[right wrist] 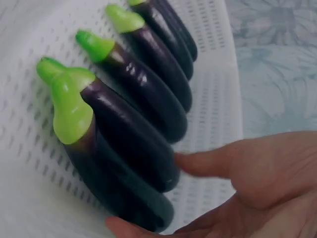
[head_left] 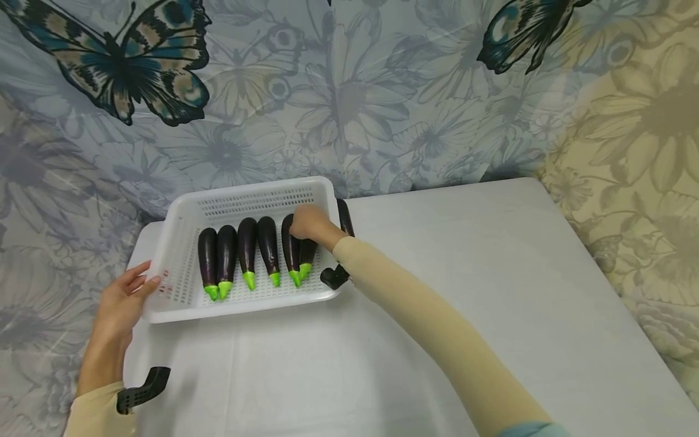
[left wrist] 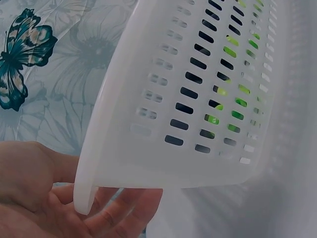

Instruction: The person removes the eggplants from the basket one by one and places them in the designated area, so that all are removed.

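A white perforated plastic basket (head_left: 240, 309) sits on the table with several dark purple, green-capped eggplants (head_left: 247, 246) lined up inside. My left hand (head_left: 122, 303) holds the basket's left side, the thumb at the rim. In the left wrist view, its fingers (left wrist: 119, 210) show under the basket's lower edge. Over the right end of the row, my right hand (head_left: 314, 223) grips the rightmost eggplant (head_left: 307, 255). From the right wrist, the thumb (right wrist: 203, 162) meets the neighbouring eggplant (right wrist: 131, 131) while a fingertip (right wrist: 119, 227) lies along the rightmost one's outer side.
Another dark eggplant (head_left: 345, 217) lies outside the basket, just past its right wall and partly hidden. The white-covered table (head_left: 464, 243) extends to the right and front. A butterfly-and-flower cloth (head_left: 349, 103) hangs close behind the basket.
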Demonstrator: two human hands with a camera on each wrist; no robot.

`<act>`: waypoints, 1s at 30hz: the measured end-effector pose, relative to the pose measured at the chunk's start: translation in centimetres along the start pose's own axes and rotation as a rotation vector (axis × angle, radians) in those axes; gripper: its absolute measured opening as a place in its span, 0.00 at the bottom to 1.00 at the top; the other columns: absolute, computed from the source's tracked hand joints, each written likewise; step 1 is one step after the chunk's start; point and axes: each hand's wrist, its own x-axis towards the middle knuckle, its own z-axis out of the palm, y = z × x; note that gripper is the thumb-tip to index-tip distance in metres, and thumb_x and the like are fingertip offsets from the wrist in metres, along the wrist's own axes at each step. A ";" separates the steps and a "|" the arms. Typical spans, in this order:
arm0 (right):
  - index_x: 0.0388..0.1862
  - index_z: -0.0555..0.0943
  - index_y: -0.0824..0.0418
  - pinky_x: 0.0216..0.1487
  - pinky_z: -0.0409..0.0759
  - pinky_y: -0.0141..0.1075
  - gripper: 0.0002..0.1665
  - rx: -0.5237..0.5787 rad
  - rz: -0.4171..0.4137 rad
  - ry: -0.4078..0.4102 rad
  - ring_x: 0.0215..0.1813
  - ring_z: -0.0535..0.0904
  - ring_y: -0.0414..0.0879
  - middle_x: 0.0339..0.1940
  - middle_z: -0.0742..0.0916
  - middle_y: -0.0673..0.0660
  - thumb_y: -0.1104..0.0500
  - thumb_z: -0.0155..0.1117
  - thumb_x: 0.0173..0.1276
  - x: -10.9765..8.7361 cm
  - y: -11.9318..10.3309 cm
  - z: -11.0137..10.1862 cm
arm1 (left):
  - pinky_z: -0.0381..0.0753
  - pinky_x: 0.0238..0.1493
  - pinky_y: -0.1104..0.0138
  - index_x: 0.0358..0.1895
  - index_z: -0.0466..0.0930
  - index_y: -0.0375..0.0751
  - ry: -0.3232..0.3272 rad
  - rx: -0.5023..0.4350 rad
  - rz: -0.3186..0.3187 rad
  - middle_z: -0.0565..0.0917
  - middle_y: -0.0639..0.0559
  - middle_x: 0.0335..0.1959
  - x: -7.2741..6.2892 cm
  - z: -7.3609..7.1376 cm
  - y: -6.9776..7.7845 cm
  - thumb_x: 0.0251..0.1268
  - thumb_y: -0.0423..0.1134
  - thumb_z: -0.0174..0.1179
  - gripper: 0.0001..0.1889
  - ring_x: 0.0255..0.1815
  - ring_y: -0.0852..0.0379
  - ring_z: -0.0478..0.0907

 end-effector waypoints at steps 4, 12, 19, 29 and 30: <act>0.17 0.72 0.56 0.25 0.69 0.35 0.15 -0.025 0.040 -0.028 0.22 0.70 0.47 0.20 0.77 0.55 0.64 0.53 0.64 -1.1 -0.9 -0.8 | 0.77 0.32 0.74 0.76 0.54 0.35 -0.004 0.016 0.007 0.67 0.32 0.64 0.0 0.1 0.1 0.76 0.46 0.50 0.32 0.36 0.77 0.72; 0.22 0.75 0.58 0.26 0.68 0.33 0.15 0.007 0.119 -0.105 0.23 0.68 0.45 0.23 0.77 0.55 0.64 0.50 0.71 -5.0 -2.9 -3.9 | 0.79 0.32 0.73 0.77 0.53 0.36 -0.017 -0.019 0.006 0.73 0.48 0.56 0.0 -0.1 0.1 0.76 0.48 0.51 0.34 0.35 0.77 0.74; 0.14 0.63 0.55 0.22 0.62 0.31 0.21 0.043 0.098 -0.024 0.19 0.62 0.42 0.15 0.69 0.50 0.66 0.54 0.65 -6.5 -3.2 -4.5 | 0.78 0.32 0.73 0.76 0.54 0.35 -0.008 -0.002 0.010 0.75 0.51 0.54 0.0 0.1 0.2 0.76 0.47 0.51 0.33 0.36 0.76 0.74; 0.35 0.82 0.62 0.30 0.72 0.34 0.12 0.121 0.058 0.037 0.29 0.72 0.45 0.32 0.84 0.55 0.54 0.68 0.62 -7.9 -3.9 -6.5 | 0.79 0.31 0.71 0.73 0.65 0.56 0.054 -0.102 0.056 0.76 0.57 0.54 4.8 -0.4 -7.4 0.68 0.53 0.60 0.31 0.40 0.72 0.77; 0.40 0.83 0.63 0.31 0.73 0.34 0.14 0.133 0.065 0.029 0.30 0.73 0.45 0.36 0.85 0.55 0.53 0.68 0.62 -8.1 -4.0 -6.9 | 0.79 0.31 0.71 0.73 0.65 0.57 0.052 -0.097 0.076 0.76 0.58 0.54 5.4 -0.4 -8.3 0.68 0.54 0.59 0.31 0.40 0.72 0.77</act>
